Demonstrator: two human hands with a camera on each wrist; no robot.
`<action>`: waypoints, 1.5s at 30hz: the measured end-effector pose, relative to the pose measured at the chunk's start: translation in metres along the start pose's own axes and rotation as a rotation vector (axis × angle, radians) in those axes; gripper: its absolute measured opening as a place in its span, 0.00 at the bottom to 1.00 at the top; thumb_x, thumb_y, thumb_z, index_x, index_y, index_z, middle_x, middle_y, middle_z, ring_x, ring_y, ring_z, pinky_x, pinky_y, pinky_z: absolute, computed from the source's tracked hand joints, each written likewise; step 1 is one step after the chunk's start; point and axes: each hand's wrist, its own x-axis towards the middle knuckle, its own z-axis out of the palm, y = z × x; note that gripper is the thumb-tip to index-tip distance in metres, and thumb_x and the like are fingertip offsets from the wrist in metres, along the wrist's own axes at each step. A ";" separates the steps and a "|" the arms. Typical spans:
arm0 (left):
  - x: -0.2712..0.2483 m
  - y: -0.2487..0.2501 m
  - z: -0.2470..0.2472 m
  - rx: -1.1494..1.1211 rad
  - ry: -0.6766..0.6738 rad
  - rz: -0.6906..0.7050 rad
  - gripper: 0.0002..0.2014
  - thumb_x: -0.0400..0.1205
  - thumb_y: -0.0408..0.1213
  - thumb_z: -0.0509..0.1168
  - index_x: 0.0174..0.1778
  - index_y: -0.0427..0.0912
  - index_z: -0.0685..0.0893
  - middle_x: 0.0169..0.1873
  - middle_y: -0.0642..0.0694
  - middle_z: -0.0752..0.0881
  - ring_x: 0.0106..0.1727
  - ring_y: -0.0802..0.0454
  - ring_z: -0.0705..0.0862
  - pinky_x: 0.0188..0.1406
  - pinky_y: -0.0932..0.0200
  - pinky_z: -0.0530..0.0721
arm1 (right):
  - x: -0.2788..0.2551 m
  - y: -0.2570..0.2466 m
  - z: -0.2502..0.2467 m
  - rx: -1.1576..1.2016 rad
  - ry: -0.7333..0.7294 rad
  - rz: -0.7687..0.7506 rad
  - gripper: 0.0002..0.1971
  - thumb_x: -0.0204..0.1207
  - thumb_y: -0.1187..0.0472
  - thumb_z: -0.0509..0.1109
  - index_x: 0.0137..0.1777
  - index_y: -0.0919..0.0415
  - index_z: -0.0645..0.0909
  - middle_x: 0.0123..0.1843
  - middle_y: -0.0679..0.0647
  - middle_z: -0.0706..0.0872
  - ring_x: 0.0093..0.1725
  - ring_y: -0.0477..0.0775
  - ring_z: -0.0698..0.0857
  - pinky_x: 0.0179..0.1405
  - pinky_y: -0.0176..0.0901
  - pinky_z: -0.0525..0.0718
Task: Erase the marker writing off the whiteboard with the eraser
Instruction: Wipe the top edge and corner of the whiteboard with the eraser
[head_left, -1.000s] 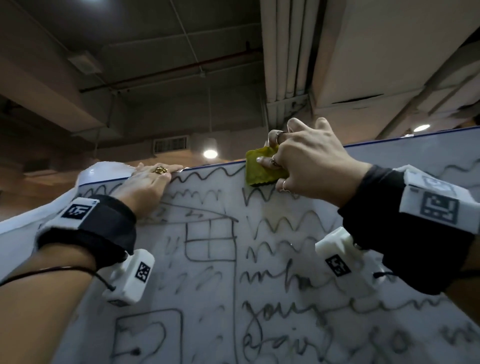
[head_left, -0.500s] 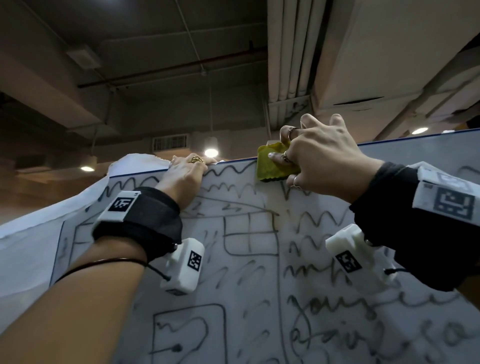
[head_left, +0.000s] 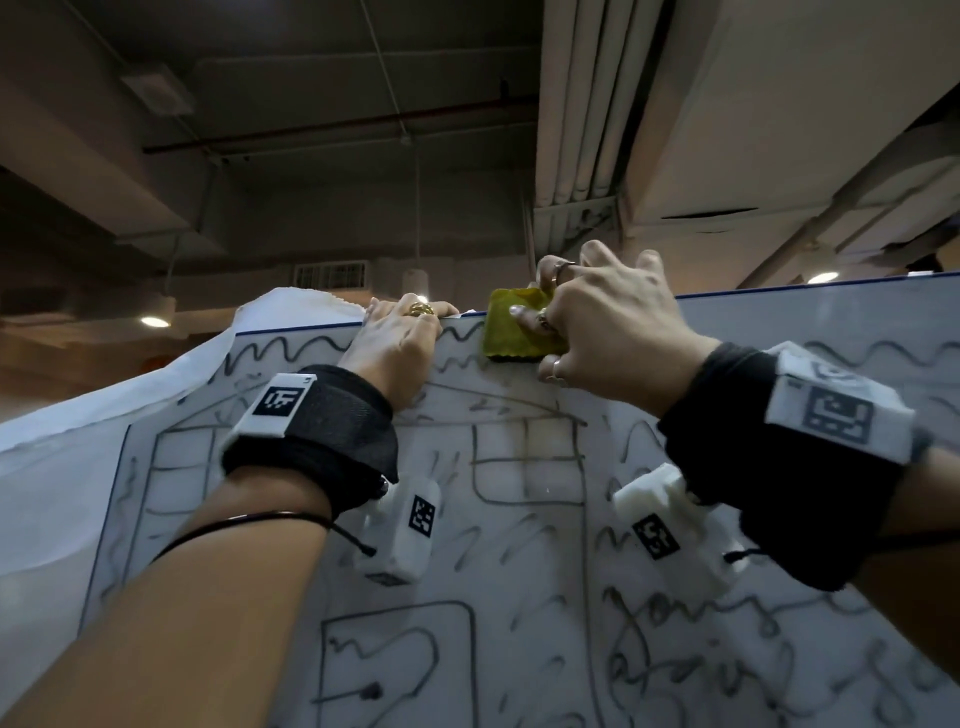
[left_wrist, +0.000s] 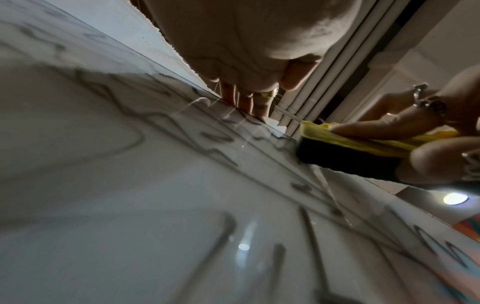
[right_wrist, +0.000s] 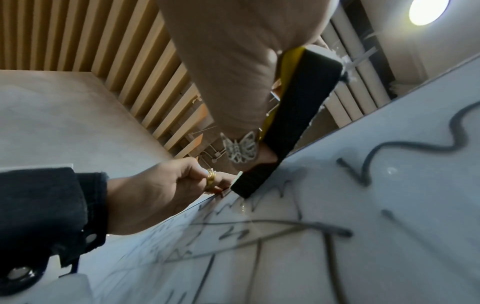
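Observation:
The whiteboard (head_left: 519, 571) leans away from me, covered in black marker scribbles, wavy lines and box drawings. My right hand (head_left: 608, 332) grips a yellow-backed eraser (head_left: 511, 327) with a black pad and presses it flat on the board at its top edge, above a drawn window. In the left wrist view the eraser (left_wrist: 345, 152) lies pad-down on the surface; in the right wrist view the eraser (right_wrist: 298, 115) shows its black side. My left hand (head_left: 400, 338) hooks its fingers over the board's top edge just left of the eraser, and the left hand (right_wrist: 155, 191) shows a gold ring.
A white sheet (head_left: 156, 405) drapes over the board's upper left corner. Above are ceiling ducts (head_left: 582, 104) and lamps. Wooden slats (right_wrist: 91, 37) stand behind the board. Marker writing runs down and to the right across the board.
My right hand has slid the eraser left along the top edge, from right of the drawn window to above it, closer to my left hand. The left hand keeps its hold.

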 end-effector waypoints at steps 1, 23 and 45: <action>0.001 -0.004 0.002 -0.003 0.008 0.001 0.24 0.85 0.30 0.44 0.75 0.40 0.73 0.71 0.39 0.74 0.74 0.41 0.65 0.78 0.51 0.50 | 0.003 -0.005 0.003 0.010 0.003 -0.003 0.22 0.74 0.41 0.67 0.69 0.38 0.76 0.73 0.45 0.67 0.67 0.55 0.65 0.56 0.56 0.67; -0.013 -0.061 -0.053 0.274 -0.066 -0.030 0.30 0.79 0.39 0.40 0.73 0.42 0.76 0.72 0.41 0.76 0.76 0.40 0.66 0.79 0.54 0.40 | 0.013 -0.044 0.008 0.128 0.032 0.104 0.22 0.74 0.45 0.68 0.70 0.41 0.77 0.71 0.45 0.70 0.69 0.56 0.65 0.63 0.59 0.67; -0.048 -0.109 -0.083 0.045 0.089 0.258 0.29 0.78 0.50 0.45 0.61 0.39 0.85 0.62 0.44 0.82 0.65 0.46 0.76 0.67 0.57 0.66 | -0.006 -0.086 0.011 0.192 0.001 0.208 0.26 0.76 0.41 0.63 0.75 0.42 0.70 0.78 0.47 0.66 0.72 0.57 0.64 0.54 0.49 0.70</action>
